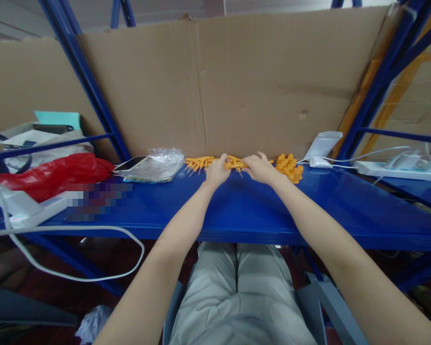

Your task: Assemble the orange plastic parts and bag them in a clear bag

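A row of orange plastic pieces [197,163] lies along the back of the blue shelf, with thin metal spirals hanging from them like corkscrews. My left hand [218,170] is closed over the row, its fingers bent round an orange piece [233,163]. From the other side my right hand [259,167] reaches the same spot, fingertips curled on that piece's right end. One finger of it sticks up. Just right of this hand stands a cluster of chunky orange plastic parts [289,168]. My fingers partly hide the pieces between the hands.
The blue shelf [251,206] backs onto a tall cardboard sheet [266,81]. Clear plastic bags [165,163] and a phone [132,164] lie left, near a red bag [57,175]. A white cable [93,277] loops off the front edge. A power strip [398,169] sits right.
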Available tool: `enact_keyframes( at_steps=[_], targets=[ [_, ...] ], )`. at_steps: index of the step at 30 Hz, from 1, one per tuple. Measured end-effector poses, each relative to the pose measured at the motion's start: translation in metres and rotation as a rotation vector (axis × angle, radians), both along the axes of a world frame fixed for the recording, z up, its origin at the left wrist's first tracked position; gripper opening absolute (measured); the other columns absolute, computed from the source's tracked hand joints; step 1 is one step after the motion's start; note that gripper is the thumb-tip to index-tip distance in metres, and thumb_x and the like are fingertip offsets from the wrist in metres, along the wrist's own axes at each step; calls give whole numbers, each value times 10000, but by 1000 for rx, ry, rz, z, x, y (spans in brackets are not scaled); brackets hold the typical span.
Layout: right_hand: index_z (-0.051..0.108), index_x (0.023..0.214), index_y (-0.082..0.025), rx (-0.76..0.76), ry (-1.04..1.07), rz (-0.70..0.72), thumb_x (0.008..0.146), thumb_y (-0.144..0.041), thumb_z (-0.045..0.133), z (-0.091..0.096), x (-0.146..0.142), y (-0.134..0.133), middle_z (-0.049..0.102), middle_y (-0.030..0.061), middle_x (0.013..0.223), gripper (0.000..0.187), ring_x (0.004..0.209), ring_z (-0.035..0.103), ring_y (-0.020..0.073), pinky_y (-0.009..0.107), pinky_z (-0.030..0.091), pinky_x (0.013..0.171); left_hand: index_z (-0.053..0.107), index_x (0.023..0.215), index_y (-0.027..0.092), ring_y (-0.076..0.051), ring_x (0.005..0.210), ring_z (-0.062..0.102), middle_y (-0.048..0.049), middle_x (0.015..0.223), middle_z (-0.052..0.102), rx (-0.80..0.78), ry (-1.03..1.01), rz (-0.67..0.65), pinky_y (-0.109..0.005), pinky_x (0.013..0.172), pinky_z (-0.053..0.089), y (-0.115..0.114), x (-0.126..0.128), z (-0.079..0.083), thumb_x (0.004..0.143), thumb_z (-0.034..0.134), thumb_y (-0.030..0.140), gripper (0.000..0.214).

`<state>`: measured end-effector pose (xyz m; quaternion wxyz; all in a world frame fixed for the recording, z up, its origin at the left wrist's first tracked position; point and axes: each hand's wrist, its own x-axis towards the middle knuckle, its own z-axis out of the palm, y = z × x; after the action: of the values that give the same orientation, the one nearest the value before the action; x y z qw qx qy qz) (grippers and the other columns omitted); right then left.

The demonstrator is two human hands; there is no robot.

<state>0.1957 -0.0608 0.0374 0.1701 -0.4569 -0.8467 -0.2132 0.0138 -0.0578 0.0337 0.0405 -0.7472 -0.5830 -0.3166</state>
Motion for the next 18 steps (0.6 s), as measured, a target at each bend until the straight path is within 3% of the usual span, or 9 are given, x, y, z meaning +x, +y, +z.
enact_keyframes(
  at_steps=[6,12,18],
  targets=[
    [593,1125,-159,105,-16,-36,909,-192,473,1,3,0,678,157,1088,249,1087,550,293,530,235,1060,559,1025,244,-239,1018,664,-52,979,718,-26,-46,-3,-297,821,473,7,2,-5,819,593,233,209],
    [600,1094,-155,96,-18,-109,905,-174,472,3,2,-5,664,157,1118,229,1121,526,296,551,219,1075,585,1036,233,-246,1019,669,-72,998,724,-70,-22,19,-311,831,488,2,5,-4,814,580,229,221],
    [613,1084,-170,99,-29,-129,895,-126,451,3,2,-5,665,149,1120,253,1124,521,293,570,232,1073,623,1014,217,-245,1028,662,-70,1040,718,-119,-6,-44,-310,851,501,3,4,-7,776,627,252,241]
  ],
)
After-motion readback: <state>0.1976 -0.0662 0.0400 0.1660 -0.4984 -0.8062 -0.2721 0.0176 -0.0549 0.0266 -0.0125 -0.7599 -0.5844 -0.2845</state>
